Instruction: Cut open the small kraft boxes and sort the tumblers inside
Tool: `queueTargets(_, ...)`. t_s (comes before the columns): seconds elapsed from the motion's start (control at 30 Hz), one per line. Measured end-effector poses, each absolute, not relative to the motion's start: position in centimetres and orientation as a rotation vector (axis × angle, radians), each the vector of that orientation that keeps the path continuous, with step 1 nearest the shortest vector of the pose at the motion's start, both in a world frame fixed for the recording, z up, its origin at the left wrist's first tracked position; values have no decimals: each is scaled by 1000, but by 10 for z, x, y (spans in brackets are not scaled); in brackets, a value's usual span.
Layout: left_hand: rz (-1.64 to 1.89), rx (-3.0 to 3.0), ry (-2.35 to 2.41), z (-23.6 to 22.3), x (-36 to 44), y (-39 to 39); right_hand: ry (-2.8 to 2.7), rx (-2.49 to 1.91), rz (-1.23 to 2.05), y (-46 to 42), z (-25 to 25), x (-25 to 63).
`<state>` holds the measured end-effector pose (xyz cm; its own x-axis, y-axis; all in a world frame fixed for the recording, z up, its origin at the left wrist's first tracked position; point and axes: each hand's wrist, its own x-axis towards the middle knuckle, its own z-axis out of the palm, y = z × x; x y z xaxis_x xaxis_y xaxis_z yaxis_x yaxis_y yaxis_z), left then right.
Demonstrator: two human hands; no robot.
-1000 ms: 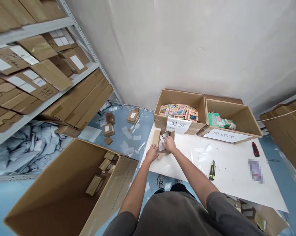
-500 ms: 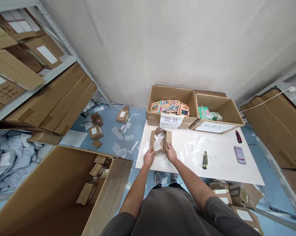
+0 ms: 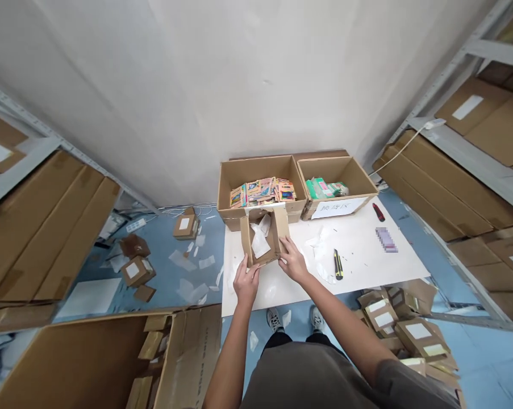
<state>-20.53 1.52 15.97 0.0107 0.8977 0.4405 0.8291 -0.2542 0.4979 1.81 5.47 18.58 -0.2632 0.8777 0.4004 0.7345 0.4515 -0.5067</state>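
Observation:
A small cardboard box [image 3: 284, 220] with its flaps up is held between my two hands over the white table [image 3: 290, 288]. Crumpled white paper [image 3: 261, 238] lies inside it. My left hand [image 3: 246, 282] grips the near left corner, and my right hand [image 3: 293, 260] has its fingers closed on the right side. Just behind stands a large carton [image 3: 256, 161] full of colourful packs [image 3: 265, 190], its paper sign mostly hidden by the small box. Beside that, a second carton [image 3: 365, 178] holds green and white packages [image 3: 324, 188].
On the table's right lie a yellow-black utility knife [image 3: 338, 264], a red one [image 3: 378, 212] and a blurred purple item [image 3: 386, 240]. A big open carton [image 3: 196, 346] stands at lower left. Parcels [image 3: 418, 335] pile up below the table's right side. Shelves of boxes flank both sides.
The small box has been lifted and tilted, with both hands still on it, and now covers much of the carton's sign. My view has turned to the right.

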Motion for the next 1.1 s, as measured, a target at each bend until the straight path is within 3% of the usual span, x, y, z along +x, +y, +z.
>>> queueTargets(0.27,1270,2437,1464,217,-86,38,-1790,-1473,59,11,239,138)
queueTargets(0.47,1292,2533,978,224,102,7,-1530,-1722,-130,-93,255,307)
queueTargets(0.67,1053,2522,588,199,319,-104,-1191,-2000,-235,-265,236,477)
queueTargets(0.83,718,2534,266,187,465,-215,-844,-2209,-296,-418,215,565)
queueTargets(1.1,310,2472,-200,168,583,-389,-344,-2428,-355,-613,182,605)
